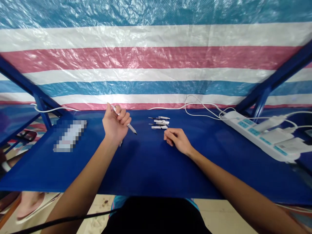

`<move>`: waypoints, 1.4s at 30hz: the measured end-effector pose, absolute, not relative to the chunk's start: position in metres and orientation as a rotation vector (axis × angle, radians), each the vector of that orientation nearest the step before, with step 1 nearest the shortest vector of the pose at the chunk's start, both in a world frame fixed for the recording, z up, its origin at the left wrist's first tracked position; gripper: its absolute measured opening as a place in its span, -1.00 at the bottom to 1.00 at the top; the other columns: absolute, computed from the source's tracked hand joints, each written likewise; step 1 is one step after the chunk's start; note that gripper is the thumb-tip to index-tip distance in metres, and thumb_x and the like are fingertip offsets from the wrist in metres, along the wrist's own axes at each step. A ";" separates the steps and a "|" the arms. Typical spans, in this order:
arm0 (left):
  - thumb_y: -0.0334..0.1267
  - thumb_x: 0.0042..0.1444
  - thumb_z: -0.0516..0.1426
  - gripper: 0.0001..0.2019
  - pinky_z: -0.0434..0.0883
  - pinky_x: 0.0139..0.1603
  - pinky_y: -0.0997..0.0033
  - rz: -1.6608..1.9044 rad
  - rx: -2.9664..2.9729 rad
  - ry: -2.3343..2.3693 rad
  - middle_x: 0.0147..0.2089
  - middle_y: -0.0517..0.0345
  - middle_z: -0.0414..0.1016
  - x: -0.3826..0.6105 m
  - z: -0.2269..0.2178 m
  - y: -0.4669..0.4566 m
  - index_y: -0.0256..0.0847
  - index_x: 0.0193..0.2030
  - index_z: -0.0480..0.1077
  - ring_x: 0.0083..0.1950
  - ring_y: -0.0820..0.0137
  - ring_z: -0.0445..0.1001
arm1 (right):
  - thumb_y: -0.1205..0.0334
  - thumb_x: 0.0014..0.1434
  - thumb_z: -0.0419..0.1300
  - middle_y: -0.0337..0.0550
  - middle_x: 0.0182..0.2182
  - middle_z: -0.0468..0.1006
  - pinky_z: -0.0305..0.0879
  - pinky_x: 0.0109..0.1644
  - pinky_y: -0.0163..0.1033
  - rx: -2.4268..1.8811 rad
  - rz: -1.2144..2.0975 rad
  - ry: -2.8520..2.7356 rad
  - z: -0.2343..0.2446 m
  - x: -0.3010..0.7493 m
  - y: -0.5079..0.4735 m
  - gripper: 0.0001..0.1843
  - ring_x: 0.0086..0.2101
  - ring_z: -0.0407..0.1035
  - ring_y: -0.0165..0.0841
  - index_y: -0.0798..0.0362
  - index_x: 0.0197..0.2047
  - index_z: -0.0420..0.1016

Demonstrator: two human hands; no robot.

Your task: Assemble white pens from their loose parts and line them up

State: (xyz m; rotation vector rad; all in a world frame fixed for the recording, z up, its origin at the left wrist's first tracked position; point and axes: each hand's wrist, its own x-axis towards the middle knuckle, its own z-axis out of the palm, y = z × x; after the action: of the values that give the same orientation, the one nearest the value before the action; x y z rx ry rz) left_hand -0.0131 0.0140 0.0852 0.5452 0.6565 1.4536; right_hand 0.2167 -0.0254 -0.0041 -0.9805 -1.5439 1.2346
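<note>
My left hand [115, 122] is raised a little over the blue table [146, 165], fingers wrapped around a white pen [132, 128] whose dark tip points down to the right. Below its wrist, a small piece of another pen-like thing [121, 143] shows, mostly hidden by the arm. My right hand [177, 139] rests on the table with its fingers curled inward; whatever they hold, if anything, is hidden. Just beyond its fingertips lies a small group of white pen parts [161, 123], several pieces side by side, some with thin dark rods that look like refills.
At the right, a white power strip [258, 136] carries several plugged-in adapters, and a white cable [195, 104] loops along the back edge. A pixelated flat object [70, 136] lies at the left. Blue metal posts [265, 94] flank a striped tarp [156, 58]. Another person's foot [29, 204] shows lower left.
</note>
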 end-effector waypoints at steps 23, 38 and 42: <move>-0.26 0.36 -0.20 -0.58 -0.09 -0.77 0.54 1.459 0.260 0.582 -0.66 0.37 -0.24 -0.020 0.054 0.017 -0.14 -0.58 -0.14 -0.75 0.55 -0.17 | -0.09 0.17 0.28 -0.52 -0.73 -0.15 -0.26 -0.66 -0.42 -0.813 1.692 -1.213 -0.005 0.238 -0.005 -0.55 -0.70 -0.30 -0.58 0.04 -0.53 0.26; -0.29 0.31 -0.14 -0.60 -0.10 -0.78 0.55 1.401 0.272 0.569 -0.66 0.36 -0.24 -0.018 0.045 0.016 -0.15 -0.59 -0.13 -0.74 0.56 -0.18 | -0.08 0.10 0.31 -0.52 -0.72 -0.15 -0.20 -0.68 -0.45 -0.799 1.823 -1.201 -0.004 0.250 0.002 -0.55 -0.70 -0.34 -0.56 0.00 -0.48 0.19; -0.30 0.30 -0.10 -0.60 -0.08 -0.78 0.56 1.396 0.266 0.570 -0.66 0.37 -0.23 -0.019 0.043 0.017 -0.15 -0.57 -0.13 -0.74 0.56 -0.16 | -0.08 0.06 0.33 -0.52 -0.72 -0.14 -0.21 -0.68 -0.46 -0.784 1.841 -1.191 -0.002 0.252 0.002 -0.55 -0.70 -0.34 -0.56 0.00 -0.48 0.18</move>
State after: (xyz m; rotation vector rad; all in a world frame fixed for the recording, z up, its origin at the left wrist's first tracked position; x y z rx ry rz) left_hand -0.0190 0.0169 0.0428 0.2664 0.5703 1.3961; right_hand 0.2519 0.0022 -0.0023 -0.7844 -1.1909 1.8409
